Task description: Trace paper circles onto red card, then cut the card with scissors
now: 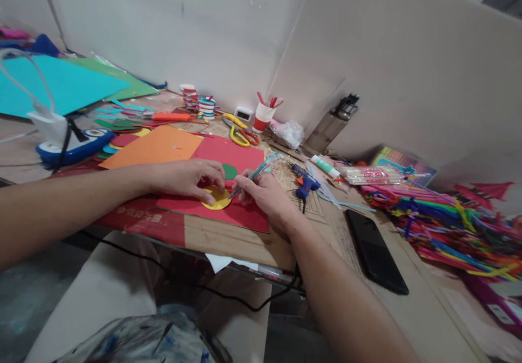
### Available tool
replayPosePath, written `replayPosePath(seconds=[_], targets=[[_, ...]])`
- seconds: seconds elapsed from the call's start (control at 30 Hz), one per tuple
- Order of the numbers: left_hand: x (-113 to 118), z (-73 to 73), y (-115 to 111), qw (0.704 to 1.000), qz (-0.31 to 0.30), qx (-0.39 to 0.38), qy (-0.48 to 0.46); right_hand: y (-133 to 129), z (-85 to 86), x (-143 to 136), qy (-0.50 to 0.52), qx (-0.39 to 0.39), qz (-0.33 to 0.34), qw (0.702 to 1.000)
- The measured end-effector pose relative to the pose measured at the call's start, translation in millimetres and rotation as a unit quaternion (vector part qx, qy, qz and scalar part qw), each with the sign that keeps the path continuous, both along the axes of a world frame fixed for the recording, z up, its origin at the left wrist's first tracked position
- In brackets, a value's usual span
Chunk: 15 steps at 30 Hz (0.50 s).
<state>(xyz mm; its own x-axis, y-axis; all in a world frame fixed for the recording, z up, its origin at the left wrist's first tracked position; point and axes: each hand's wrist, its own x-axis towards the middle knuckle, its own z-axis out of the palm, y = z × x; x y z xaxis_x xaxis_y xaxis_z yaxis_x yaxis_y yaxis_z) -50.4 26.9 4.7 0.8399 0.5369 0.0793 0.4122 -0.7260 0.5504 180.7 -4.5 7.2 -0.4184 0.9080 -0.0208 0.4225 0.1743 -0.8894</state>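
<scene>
My right hand (261,191) grips a slim pen (264,166) with a clear, bluish barrel, its tip down at the right edge of a yellow paper circle (218,200). The circle lies flat on a red sheet (244,216). With fingers bent and apart, my left hand (199,180) rests on the circle's upper left side, pressing it from above. Just behind, a green paper circle (230,172) lies on the red paper, partly hidden by my fingers. An orange sheet (163,144) sits behind my left wrist.
A blue glue gun (305,186) and a black phone (375,251) lie to the right. Yellow-handled pliers (236,130), a paper cup of red sticks (264,117) and a dark bottle (332,124) stand behind. Colourful pipe cleaners (444,221) fill the far right; a blue power strip (75,145) sits left.
</scene>
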Motion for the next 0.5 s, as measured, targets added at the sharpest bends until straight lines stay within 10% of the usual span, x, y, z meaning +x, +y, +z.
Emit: replayPosePath(seconds=[0.5], targets=[[2.4,1.5,-0.4,0.997,-0.054,-0.051,-0.027,0.1,13.1,3.8,-0.02,0.005,-0.017,1.0]])
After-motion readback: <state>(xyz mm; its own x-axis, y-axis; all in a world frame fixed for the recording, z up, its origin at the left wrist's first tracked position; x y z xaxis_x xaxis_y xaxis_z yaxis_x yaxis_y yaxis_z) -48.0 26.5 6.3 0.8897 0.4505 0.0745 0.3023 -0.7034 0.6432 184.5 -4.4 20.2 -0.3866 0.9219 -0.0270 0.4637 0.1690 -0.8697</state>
